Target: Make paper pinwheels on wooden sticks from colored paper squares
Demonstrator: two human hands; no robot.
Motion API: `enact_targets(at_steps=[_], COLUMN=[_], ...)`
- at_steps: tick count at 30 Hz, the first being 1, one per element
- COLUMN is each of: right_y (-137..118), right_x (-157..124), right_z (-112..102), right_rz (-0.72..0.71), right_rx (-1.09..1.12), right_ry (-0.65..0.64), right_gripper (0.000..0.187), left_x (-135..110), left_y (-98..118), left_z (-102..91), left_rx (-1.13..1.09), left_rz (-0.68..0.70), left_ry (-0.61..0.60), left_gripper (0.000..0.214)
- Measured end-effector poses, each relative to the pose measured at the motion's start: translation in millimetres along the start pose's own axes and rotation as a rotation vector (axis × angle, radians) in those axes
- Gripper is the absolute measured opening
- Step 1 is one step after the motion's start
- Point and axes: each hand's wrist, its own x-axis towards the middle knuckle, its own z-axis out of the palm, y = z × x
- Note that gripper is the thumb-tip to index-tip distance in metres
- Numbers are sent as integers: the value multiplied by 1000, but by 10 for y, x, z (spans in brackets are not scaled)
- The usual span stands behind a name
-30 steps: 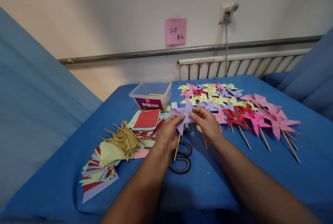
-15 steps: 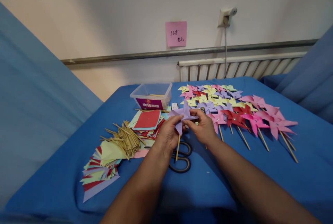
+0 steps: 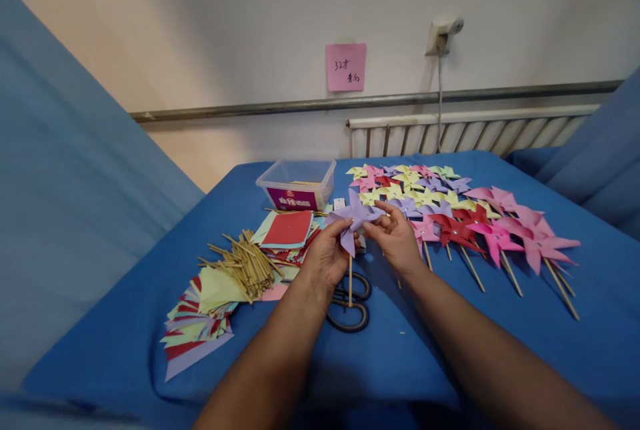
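Both forearms enter from the bottom edge and meet over the middle of the counter [image 3: 400, 363], which is covered in blue cloth

Scissors [image 3: 350, 307] lie flat on the cloth just below the hands, dark handles toward the far side

Left hand [image 3: 327, 253]: fingers curled, thumb and fingertips pinching the lower left blade of a purple pinwheel [image 3: 354, 217]. Its thin wooden stick [image 3: 350, 283] hangs straight down past the hand and ends over the scissors

Right hand [image 3: 397, 237]: fingers drawn together, tips pinching the right-hand blade of the same pinwheel. The pinwheel is held up off the cloth, between the two hands, face toward the camera

Left of the hands: a fanned stack of paper squares [image 3: 197, 327], red, yellow, green and purple, at the near left; a loose bundle of wooden sticks [image 3: 245, 263] lying on top of it; a second paper stack with a red sheet [image 3: 289, 229] uppermost, farther back

Right of the hands: rows of finished pinwheels [image 3: 475, 223] lying on the cloth, pink, red, yellow and purple, sticks pointing toward the near right

Farther back: a clear plastic tub [image 3: 297, 183] with a purple label

On the wall: a pink note [image 3: 345, 67], a radiator [image 3: 475, 130], a socket with a cable [image 3: 441, 33]
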Motion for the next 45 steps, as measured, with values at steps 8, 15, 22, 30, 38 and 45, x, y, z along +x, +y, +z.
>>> enact_targets(at_steps=[8,15,22,30,38,45], right_y=[-8,22,-12,-29,3,-15], right_x=[-78,-36,3,-8,-43,-23], right_z=[64,21,-28,-18,4,-3], right_rz=[161,100,59,24,74,54], right_rx=[91,98,92,33,62,98], right_ry=[-29,-76,-193,-125,-80,-64], right_gripper=[33,29,37,31,30,27], left_x=[41,15,58,30,45,24], left_y=[-46,-40,-19,-59,-60,-55], left_z=[-24,-5,-54,-7,-28,-6], left_rx=[27,-9,-65,-35,-52,-18], left_rz=[7,-74,-129,-126,-46,-41], left_ry=[-78,-124,-145,-138,-122,-103], left_gripper=[15,12,15,10,17,17])
